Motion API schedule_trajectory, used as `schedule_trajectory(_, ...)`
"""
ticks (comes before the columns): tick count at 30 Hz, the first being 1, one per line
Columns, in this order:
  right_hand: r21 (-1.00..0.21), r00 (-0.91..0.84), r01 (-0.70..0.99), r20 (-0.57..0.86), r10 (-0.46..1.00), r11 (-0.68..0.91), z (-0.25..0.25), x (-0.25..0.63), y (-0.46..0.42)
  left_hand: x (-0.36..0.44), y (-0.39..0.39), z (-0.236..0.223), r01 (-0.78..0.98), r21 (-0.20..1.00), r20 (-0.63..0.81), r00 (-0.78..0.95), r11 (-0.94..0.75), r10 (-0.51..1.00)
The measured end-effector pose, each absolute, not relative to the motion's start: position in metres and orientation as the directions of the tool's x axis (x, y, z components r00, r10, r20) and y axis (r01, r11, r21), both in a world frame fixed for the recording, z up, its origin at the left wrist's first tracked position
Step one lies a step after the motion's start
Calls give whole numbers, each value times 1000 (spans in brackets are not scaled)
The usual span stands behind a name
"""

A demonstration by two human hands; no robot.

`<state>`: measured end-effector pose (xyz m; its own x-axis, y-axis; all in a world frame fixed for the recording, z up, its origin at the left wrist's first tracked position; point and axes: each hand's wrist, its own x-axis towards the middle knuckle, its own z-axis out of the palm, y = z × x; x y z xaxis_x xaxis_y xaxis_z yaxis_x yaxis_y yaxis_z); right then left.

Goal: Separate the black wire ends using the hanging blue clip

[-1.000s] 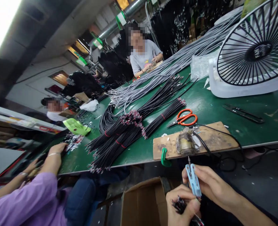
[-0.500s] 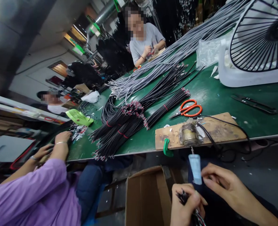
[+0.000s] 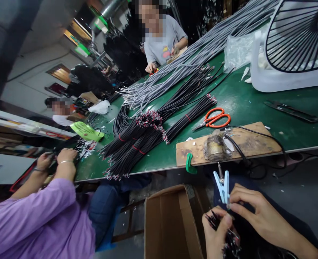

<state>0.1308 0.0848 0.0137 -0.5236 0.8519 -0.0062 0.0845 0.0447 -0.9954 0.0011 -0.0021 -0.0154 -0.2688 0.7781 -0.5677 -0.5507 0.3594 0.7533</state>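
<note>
My left hand [image 3: 218, 228] is closed round a bundle of thin black cables [image 3: 215, 220]; stripped ends and coloured wires hang out below it. Just to the right, my right hand [image 3: 249, 207] has thumb and forefinger pinched together at the lower tip of a light-blue clothespin [image 3: 223, 189]. Whatever lies between those fingertips is too small to make out. The clothespin sits on the metal shaft of a small motor [image 3: 215, 150], its two legs spread upward in a V. The motor is fixed to a wooden board [image 3: 250, 138] at the table edge.
On the green table [image 3: 242, 104] lie orange-handled scissors [image 3: 216, 118], black snips [image 3: 290, 110], tied black cable bundles [image 3: 137, 138] and long grey cables [image 3: 172, 75]. A fan [image 3: 269, 81] stands right. Below is a cardboard box [image 3: 172, 223]. A purple-sleeved co-worker [image 3: 45, 216] sits left; another person [image 3: 161, 39] works opposite.
The clothespin has turned from a broad flat side to showing its V shape. My right fingertips have come against its tip. The person opposite has reached a hand down to the table.
</note>
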Motion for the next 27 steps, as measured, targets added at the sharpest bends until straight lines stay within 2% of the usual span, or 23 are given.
schedule_trajectory(3, -999, -519, 52, -14, 855, 15, 12, 132, 82, 4, -4, -16, -573, 761, -520, -259, 304, 814)
schedule_trajectory(8, -999, -545, 38, -10, 838, 12, 13, 135, 81, 5, -5, -13, -637, 713, -532, -218, 294, 818)
schedule_trajectory(15, -991, -576, -12, 119, 809, 137, 15, 137, 84, 3, -2, -8, -653, 692, -501, -128, 307, 856)
schedule_trajectory(17, -992, -564, -17, 113, 818, 125, 15, 134, 83, 3, -1, -9, -642, 703, -485, -120, 305, 866)
schedule_trajectory(21, -991, -565, -85, -34, 825, -99, 10, 128, 77, 0, -3, -15, -614, 731, -472, -141, 297, 870)
schedule_trajectory(24, -932, -634, -171, -143, 760, -318, 7, 126, 74, -2, -4, -16, -592, 757, -445, -157, 276, 882)
schedule_trajectory(27, -884, -686, -206, -175, 706, -419, 6, 128, 74, -4, -3, -13, -570, 792, -363, -148, 221, 920)
